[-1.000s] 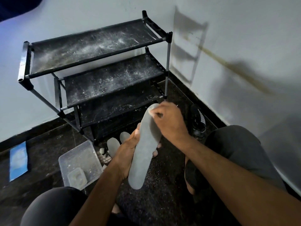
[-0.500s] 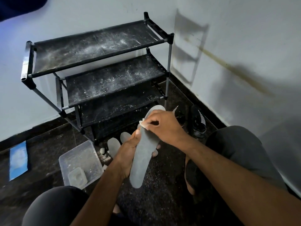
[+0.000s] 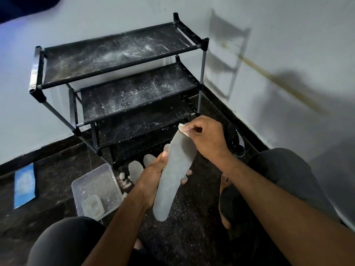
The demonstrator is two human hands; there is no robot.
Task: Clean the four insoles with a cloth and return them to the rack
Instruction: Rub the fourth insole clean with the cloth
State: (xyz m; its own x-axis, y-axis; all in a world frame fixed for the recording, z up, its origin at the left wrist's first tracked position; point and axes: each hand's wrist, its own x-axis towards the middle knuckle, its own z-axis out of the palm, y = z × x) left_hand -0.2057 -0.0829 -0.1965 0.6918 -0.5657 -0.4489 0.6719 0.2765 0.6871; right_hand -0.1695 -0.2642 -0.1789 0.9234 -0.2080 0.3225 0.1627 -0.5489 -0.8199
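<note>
A long grey insole (image 3: 173, 173) stands tilted in front of me, its toe end up near the rack. My left hand (image 3: 153, 175) grips it around the middle from the left. My right hand (image 3: 206, 137) pinches a small white cloth (image 3: 183, 129) against the insole's top end. Two more pale insoles (image 3: 135, 169) lie on the floor behind my left hand, partly hidden. The black multi-tier shoe rack (image 3: 123, 73) stands in the corner, its shelves streaked with white dust and bare of insoles.
A clear plastic tub (image 3: 92, 187) with a smaller container inside sits on the dark floor at the left. A black shoe (image 3: 237, 141) rests by the right wall. A blue flat item (image 3: 25, 186) lies far left. My knees frame the bottom.
My right hand with the cloth slid down the insole half a second ago and is now back up at its top end. The left hand kept its grip.
</note>
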